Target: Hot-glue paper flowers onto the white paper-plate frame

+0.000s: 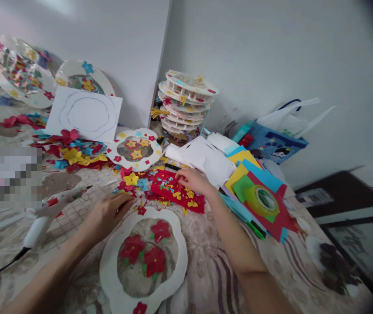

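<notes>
A white scalloped ring (179, 257) with a clear middle lies in front of me. Inside it are three red paper flowers (154, 261) with green bits, and red flowers also sit on its top and bottom edges. My left hand (108, 213) rests at the ring's upper left, fingers curled and pressed together; what they hold, if anything, is hidden. Over a red sheet (191, 204) strewn with small yellow flowers and green bits, my right hand (194, 179) has its fingers bent in a pinch at the small pieces. Anything between those fingertips is too small to name.
A white glue gun (44, 218) with a cord lies at the left. Paper flowers (75, 155) are heaped behind it, near a drawn sheet (86, 114). Stacked rings (186, 102) stand at the back. Coloured paper (276, 176), a tape roll (265, 200) and a blue bag (273, 141) lie right.
</notes>
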